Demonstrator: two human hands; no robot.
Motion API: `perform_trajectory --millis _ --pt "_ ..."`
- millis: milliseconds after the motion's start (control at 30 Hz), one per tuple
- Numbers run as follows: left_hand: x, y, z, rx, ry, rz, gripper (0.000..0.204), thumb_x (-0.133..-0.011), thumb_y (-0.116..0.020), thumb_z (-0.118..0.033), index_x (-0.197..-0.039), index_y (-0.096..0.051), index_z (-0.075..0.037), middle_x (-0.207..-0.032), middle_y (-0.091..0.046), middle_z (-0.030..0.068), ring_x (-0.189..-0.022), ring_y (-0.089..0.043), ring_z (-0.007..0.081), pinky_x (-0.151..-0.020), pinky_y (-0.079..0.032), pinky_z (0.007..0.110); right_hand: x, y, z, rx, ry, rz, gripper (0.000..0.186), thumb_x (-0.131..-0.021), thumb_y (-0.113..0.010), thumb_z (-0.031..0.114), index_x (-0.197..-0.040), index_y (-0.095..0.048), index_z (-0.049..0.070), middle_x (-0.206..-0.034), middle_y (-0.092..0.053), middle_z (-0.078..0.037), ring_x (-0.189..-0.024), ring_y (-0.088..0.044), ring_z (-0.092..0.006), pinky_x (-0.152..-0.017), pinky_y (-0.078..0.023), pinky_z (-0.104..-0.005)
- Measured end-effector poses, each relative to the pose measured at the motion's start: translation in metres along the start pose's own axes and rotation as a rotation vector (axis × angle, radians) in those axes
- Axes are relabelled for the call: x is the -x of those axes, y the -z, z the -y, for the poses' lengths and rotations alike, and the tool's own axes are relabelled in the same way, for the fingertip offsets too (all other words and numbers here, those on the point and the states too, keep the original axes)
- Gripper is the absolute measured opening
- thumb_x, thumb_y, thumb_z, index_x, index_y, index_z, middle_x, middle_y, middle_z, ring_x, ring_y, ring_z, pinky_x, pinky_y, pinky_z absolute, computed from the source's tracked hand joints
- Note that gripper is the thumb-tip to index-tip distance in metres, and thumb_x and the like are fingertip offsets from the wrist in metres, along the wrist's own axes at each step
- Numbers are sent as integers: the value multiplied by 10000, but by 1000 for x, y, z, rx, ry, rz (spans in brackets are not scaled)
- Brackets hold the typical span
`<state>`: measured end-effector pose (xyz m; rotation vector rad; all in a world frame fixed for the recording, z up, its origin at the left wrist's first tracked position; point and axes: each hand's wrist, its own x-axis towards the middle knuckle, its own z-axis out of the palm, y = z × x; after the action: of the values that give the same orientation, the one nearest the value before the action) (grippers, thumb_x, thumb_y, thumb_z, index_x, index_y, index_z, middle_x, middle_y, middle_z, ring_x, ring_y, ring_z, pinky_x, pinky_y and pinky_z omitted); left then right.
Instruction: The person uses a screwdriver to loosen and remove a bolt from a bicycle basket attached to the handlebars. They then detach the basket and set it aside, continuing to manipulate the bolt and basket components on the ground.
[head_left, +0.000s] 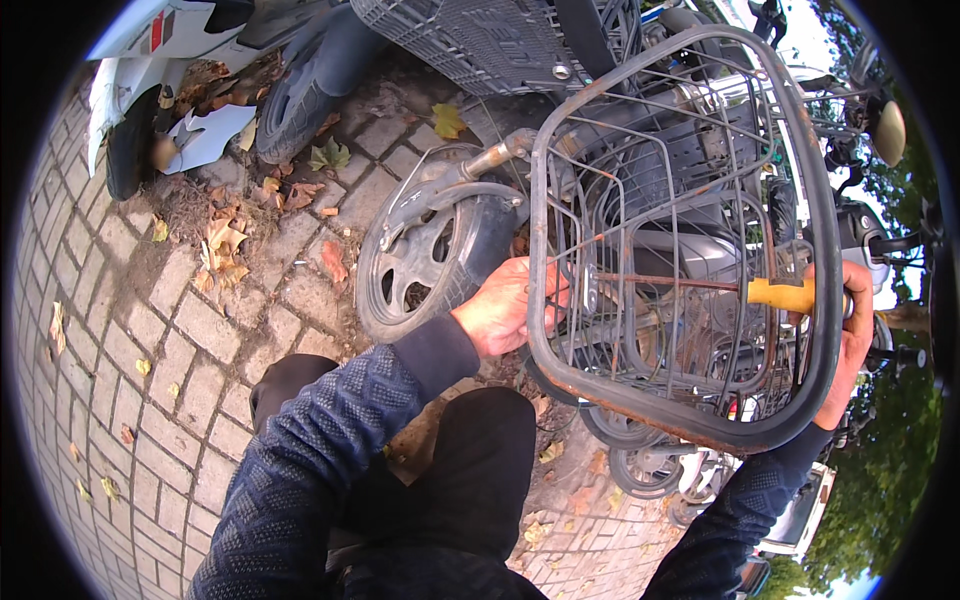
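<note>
A black wire basket [680, 432] with rust spots fills the right half of the view, mounted on a two-wheeler. Inside it lies a screwdriver with a yellow handle [775, 294], its long rusty shaft reaching left toward a small metal bracket [589, 290] on the basket's inner side. My right hand [842, 325] is closed round the handle at the basket's right. My left hand [505, 308] is closed at the bracket by the shaft's tip, on the basket's left, gripping something too hidden to name. Behind it is a small wheel [400, 290] with grey spokes.
Scooter wheels [295, 110] and a white body panel [205, 135] lie at upper left. A plastic crate [470, 45] is above. More parked two-wheelers [640, 465] line the right. Brick paving [150, 330] with dry leaves surrounds my knees; trees [870, 500] show at the far right.
</note>
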<state>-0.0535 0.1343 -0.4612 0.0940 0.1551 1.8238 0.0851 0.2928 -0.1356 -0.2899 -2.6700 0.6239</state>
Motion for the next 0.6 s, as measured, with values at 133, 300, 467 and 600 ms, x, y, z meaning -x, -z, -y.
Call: perform_trajectory --millis 133,300,467,600 --pt "1 -3 -2 0 16 -17 115 -1051 -590 -175 -968 -618 -100 -799 -625 8 -539 -576 90 -401 -410 212 -9 -2 -2 -63 -269 -23 401 -982 -707 322 -1198 -560 18 -1010 -584 -18 -929 -585 -89 -900 -490 -261" --pt "0 -4 -3 16 50 -40 125 -1060 -583 -205 -990 -643 -121 -814 -640 -4 -587 -595 84 -462 -474 212 -29 8 3 227 -400 -4 326 -1032 -632 346 -1092 -603 27 -945 -563 25 -804 -520 -44 -750 -432 -196" --pt "-3 2 -1 37 42 10 121 -1057 -569 -167 -967 -629 -114 -811 -638 19 -543 -571 87 -408 -424 210 -35 0 19 65 -176 114 331 -976 -689 304 -1116 -577 26 -1016 -566 -21 -898 -556 -74 -822 -461 -220" --pt "-3 2 -1 21 24 49 120 -1050 -550 -120 -943 -599 -100 -774 -608 30 -492 -534 89 -351 -337 217 -27 -12 25 -64 -94 88 500 -922 -756 362 -1203 -539 11 -994 -598 -61 -850 -591 -108 -834 -482 -238"
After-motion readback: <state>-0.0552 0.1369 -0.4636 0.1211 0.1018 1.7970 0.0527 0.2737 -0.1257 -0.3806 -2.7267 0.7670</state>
